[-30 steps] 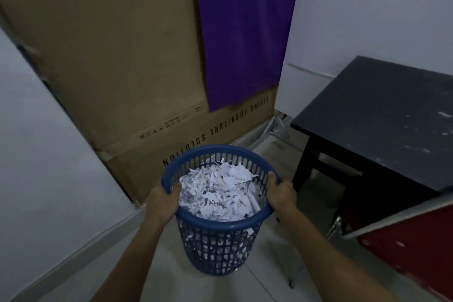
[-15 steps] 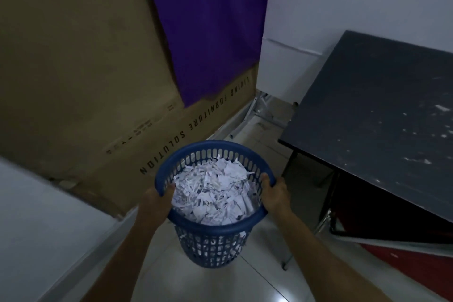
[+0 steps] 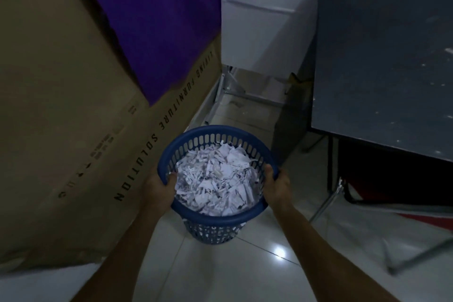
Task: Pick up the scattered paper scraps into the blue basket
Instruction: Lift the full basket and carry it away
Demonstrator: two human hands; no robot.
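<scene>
Basket (image 3: 196,141), full of scraps (image 3: 215,176), is being carried closer to the worktop (image 3: 380,68) than a second ago, above the floor; left grip (image 3: 157,186) and right grip (image 3: 277,185) are being kept clenched on its rim. Collecting looks nearly done.

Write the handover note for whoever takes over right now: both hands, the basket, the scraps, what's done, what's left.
Left hand: shut on the blue basket at its left rim.
Right hand: shut on the right rim.
Basket: upright, held over the tiled floor, between the cardboard box and the dark table.
Paper scraps: heaped inside, near the rim.
Done: most scraps collected.
Left: a few white specks show on the table; check them, then set the basket down.
</scene>
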